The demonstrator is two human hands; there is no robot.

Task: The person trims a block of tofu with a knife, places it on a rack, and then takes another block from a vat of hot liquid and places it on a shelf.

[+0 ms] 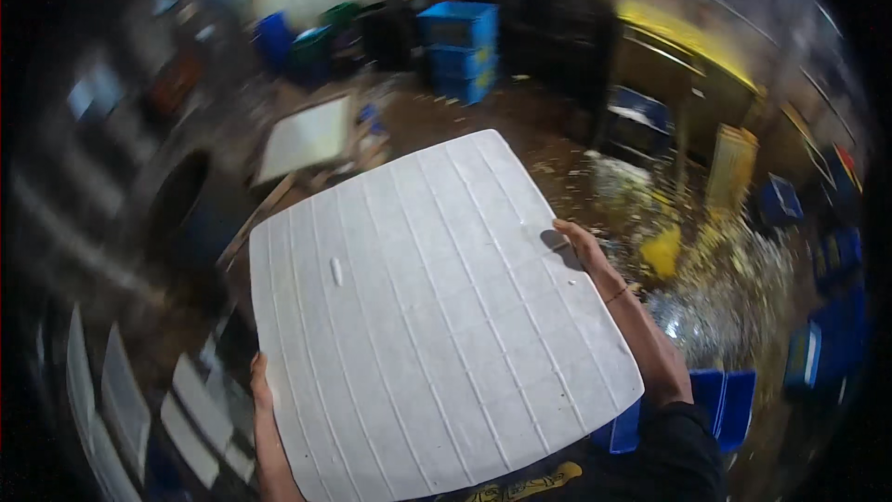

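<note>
A large white ribbed board, which looks like plastic, is held up in front of my body and fills the middle of the view. My left hand grips its left edge, with most of the fingers hidden behind it. At the opposite edge, my right hand has its thumb over the rim and casts a small shadow on the surface. One small white elongated piece lies on the board, and a few tiny specks dot its lower right.
Ahead are stacked light-blue crates and a pale rectangular panel on a low support. Several white boards stand at lower left. On the right, yellow and whitish scraps litter the floor near blue containers.
</note>
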